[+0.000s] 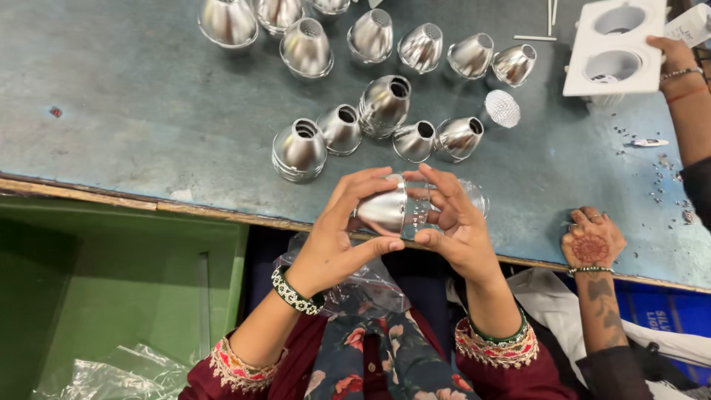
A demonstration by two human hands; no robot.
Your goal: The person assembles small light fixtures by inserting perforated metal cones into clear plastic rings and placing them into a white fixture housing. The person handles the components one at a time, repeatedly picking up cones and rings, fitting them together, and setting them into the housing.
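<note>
Reflector cup (383,211), silver and lying sideways with its long axis left to right above the bench edge (185,207), sits gripped between both hands: left hand (333,241) curled round its wide body, right hand (455,230) closed on its clear wrapped end.

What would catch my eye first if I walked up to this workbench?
Probably the cluster of shiny silver cone-shaped metal reflectors spread over the worn grey-blue tabletop. At its near edge, the person's left hand and right hand together hold one more reflector. At top right, a co-worker's hand touches a white two-hole fixture.
</note>
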